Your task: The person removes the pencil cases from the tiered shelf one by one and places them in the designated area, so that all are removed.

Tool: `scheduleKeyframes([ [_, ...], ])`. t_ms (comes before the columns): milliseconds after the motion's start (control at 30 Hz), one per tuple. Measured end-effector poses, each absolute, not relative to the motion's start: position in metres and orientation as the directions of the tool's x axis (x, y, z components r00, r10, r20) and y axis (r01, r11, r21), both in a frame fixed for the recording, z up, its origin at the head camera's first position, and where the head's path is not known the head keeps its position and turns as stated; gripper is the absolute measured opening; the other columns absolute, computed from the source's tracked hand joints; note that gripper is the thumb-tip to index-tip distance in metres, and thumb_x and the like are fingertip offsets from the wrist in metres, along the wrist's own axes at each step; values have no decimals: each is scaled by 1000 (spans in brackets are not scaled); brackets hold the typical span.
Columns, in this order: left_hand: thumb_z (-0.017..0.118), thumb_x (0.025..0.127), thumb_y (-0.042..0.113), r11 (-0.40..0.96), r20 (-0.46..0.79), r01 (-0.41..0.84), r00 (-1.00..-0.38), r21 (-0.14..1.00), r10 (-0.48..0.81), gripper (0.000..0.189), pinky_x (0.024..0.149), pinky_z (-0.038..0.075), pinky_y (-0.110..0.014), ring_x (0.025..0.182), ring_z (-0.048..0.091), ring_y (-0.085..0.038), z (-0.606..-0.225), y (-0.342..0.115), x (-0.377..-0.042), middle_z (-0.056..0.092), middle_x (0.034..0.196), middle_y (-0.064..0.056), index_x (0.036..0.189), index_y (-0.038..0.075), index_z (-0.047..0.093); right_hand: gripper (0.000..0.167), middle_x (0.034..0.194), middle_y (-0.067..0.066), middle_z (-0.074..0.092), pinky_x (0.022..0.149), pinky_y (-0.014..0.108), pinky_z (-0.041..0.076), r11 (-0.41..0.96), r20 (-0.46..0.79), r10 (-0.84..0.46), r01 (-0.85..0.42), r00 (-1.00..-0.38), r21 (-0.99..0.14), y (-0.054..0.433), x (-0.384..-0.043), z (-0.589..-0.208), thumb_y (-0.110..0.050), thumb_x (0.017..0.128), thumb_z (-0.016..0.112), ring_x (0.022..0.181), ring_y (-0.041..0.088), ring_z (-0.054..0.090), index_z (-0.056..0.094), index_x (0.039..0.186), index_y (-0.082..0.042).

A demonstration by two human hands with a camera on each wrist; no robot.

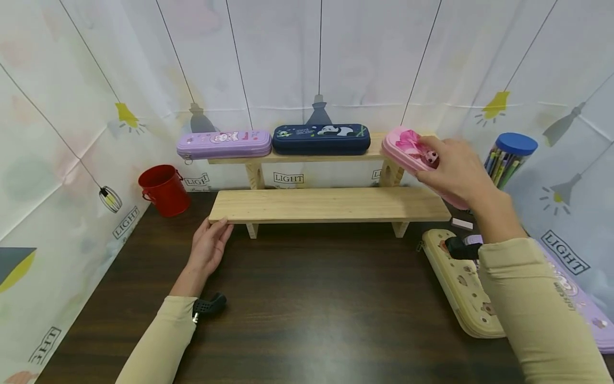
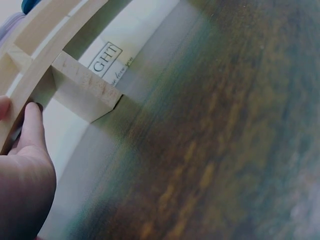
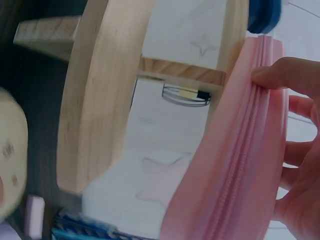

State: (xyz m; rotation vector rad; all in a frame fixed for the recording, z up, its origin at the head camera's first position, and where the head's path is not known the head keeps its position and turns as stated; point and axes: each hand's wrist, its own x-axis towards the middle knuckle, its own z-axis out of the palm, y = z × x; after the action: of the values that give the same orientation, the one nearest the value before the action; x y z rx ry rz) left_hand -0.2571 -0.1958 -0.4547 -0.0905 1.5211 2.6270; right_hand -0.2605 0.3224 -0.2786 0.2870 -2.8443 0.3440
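Observation:
My right hand (image 1: 458, 168) grips a pink pencil case (image 1: 408, 152) at the right end of the wooden shelf's upper board. In the right wrist view the thumb presses along the zipper side of the pencil case (image 3: 235, 165), with the fingers on its far side. The case slants down to the right. My left hand (image 1: 208, 248) pinches the left front corner of the two-tier wooden shelf (image 1: 331, 205) at its lower board, with the thumb underneath. On the upper board lie a purple pencil case (image 1: 225, 144) and a navy panda pencil case (image 1: 321, 140).
A red bucket (image 1: 165, 192) stands left of the shelf. A blue-lidded container of pens (image 1: 513, 152) is behind my right hand. Under my right forearm lie a cream pencil case (image 1: 453, 282) and another purple case (image 1: 587, 309). A white eraser-like block (image 1: 462, 224) sits near the shelf.

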Motion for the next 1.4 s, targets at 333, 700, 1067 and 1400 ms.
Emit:
scheduleKeyframes([
  [333, 54, 102, 12, -494, -109, -121, -993, 861, 53, 68, 117, 37, -25, 148, 33, -16, -452, -196, -257, 24, 165, -8, 159, 17, 17, 83, 135, 28, 54, 92, 66, 49, 913, 280, -39, -148, -959, -380, 313, -237, -301, -34, 85, 74, 108, 42, 52, 33, 155, -17],
  [700, 53, 103, 11, -502, -117, -124, -992, 856, 46, 67, 115, 40, -24, 148, 34, -15, -453, -196, -257, 26, 164, -8, 159, 17, 18, 87, 139, 25, 51, 94, 69, 47, 900, 268, -43, -154, -962, -408, 298, -218, -322, -41, 83, 76, 114, 41, 49, 31, 156, -25],
  [1067, 54, 103, 12, -501, -123, -134, -991, 855, 55, 67, 116, 38, -24, 148, 34, -15, -456, -193, -257, 25, 164, -7, 159, 18, 19, 88, 132, 22, 56, 83, 65, 55, 921, 203, -59, -131, -977, -366, 278, -192, -349, -52, 83, 73, 108, 40, 56, 32, 156, -28],
  [1400, 54, 103, 11, -504, -111, -126, -992, 855, 59, 67, 116, 38, -24, 148, 34, -15, -454, -194, -256, 25, 164, -8, 159, 17, 19, 87, 124, 18, 60, 73, 50, 59, 924, 167, -125, -176, -978, -339, 259, -187, -358, -52, 82, 73, 94, 33, 60, 32, 156, -31],
])
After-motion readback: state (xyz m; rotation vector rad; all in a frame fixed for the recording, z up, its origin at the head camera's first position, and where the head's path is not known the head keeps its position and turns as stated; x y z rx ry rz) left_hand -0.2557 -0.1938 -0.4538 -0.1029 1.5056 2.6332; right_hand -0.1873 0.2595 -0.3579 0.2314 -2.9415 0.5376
